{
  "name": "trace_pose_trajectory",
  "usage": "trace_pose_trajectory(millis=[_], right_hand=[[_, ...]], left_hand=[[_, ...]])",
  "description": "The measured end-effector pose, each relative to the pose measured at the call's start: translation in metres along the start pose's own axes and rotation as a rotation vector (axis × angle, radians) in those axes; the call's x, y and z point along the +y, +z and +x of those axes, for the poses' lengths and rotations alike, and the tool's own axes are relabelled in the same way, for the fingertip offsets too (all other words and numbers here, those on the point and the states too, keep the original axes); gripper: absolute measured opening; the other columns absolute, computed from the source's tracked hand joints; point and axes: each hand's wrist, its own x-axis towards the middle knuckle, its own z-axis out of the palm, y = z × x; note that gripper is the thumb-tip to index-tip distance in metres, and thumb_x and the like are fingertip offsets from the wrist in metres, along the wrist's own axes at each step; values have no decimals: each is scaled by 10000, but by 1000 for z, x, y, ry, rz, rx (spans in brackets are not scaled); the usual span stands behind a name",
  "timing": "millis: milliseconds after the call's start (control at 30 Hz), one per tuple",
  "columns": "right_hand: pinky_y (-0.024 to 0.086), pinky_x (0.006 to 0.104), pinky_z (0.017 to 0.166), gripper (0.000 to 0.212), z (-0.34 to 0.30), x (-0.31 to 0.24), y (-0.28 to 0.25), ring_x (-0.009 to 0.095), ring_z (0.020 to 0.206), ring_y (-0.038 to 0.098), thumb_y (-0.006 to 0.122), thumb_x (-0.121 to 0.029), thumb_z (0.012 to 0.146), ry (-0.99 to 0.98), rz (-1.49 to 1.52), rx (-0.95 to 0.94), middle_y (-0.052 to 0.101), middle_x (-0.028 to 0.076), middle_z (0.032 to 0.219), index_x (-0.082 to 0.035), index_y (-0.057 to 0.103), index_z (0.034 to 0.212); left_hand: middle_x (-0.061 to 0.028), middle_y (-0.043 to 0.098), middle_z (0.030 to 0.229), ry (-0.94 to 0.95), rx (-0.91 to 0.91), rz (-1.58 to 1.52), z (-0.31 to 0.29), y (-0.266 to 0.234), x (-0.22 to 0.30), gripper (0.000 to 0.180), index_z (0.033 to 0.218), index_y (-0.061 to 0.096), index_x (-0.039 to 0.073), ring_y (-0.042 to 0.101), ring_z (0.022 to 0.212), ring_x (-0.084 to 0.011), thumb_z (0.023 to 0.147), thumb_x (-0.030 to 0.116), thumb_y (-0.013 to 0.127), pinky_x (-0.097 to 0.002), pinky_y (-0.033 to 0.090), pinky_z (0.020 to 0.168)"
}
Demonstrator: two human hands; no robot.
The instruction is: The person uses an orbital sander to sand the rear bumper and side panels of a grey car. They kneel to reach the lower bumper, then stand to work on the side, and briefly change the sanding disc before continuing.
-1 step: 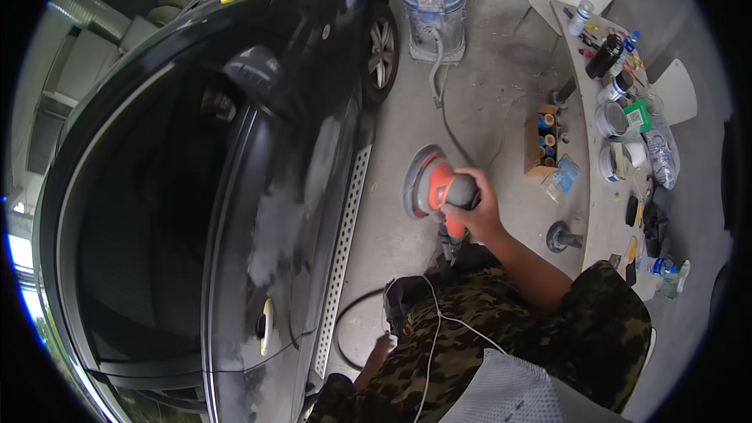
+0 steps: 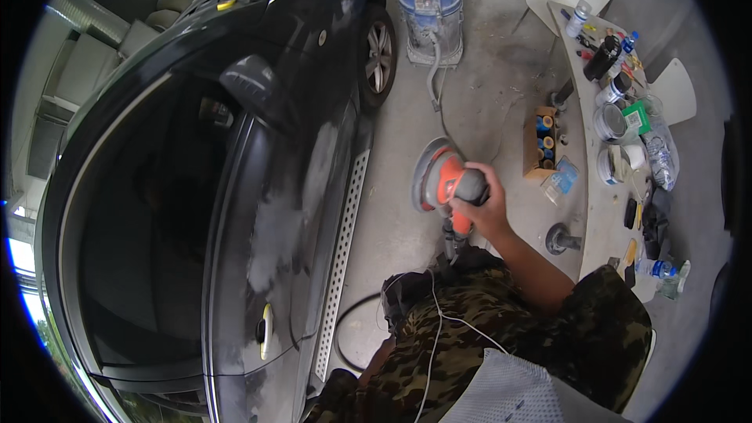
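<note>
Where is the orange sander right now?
Head view, centre: the orange sander is in the right hand, off the car door, above the floor.

A black car (image 2: 235, 188) with dull sanded patches on its door is seen at the left. A blue vacuum (image 2: 429, 8) stands at the top of the floor. Cans (image 2: 611, 121) and bottles (image 2: 603, 55) are crowded along a bench (image 2: 595, 211) at the right; a box (image 2: 542, 145) sits against its left edge.

Hidden and cut off around the sander

The left hand is out of sight below the camouflage clothing (image 2: 501, 337); the right hand (image 2: 489, 204) covers the sander (image 2: 442, 180) grip; the car (image 2: 235, 188) runs past the rim; the worktable (image 2: 607, 211) items are too small to identify.
</note>
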Motion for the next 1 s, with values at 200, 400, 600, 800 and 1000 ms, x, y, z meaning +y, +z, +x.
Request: trace_pose_trajectory(millis=[200, 400, 600, 800, 1000], right_hand=[[569, 315, 894, 677, 95, -26, -106, 167, 1008, 661, 812, -31, 787, -2, 132, 323, 612, 87, 1209, -23, 531, 1403], [493, 376, 1050, 756, 179, -6, -142, 205, 1178, 588, 823, -88, 730, -62, 69, 372, 578, 99, 1281, -32, 532, 1426], [463, 377, 1055, 819, 291, 40, -123, 217, 1191, 574, 896, -183, 677, -115, -50, 207, 575, 88, 1285, -15, 544, 1398], [457, 379, 1062, 726, 412, 66, -87, 236, 1175, 570, 840, -154, 669, 8, -45, 11, 587, 92, 1281, -29, 586, 1338], [456, 395, 1088, 774, 516, 76, -93, 244, 1216, 556, 811, -166, 687, 86, -4, 0, 553, 109, 1330, -36, 547, 1402]], left_hand=[[-183, 701, 1329, -362, -268, -641, 26, 46, 78, 591, 1451, 542, 32, 696, 1134, -341, 1077, 483, 468, -446, 546, 959], [-173, 704, 1357, -23, -194, -800, 76, 31, 310, 717, 1602, 345, 87, 701, 1167, -299, 1085, 579, 414, -436, 551, 929], [-158, 373, 1696, 918, -422, -375, 28, 107, 693, 841, 1652, 314, 27, 340, 1568, -303, 1084, 645, 379, -493, 262, 1260], [-85, 494, 1598, 634, -1095, -569, -71, 162, 900, 842, 1644, 383, 155, 450, 1468, -218, 1050, 750, 327, -412, 364, 1206], [-44, 598, 1443, 658, -1069, -487, -50, 168, 989, 788, 1596, 459, 134, 525, 1282, -161, 1069, 710, 358, -336, 407, 1081]])
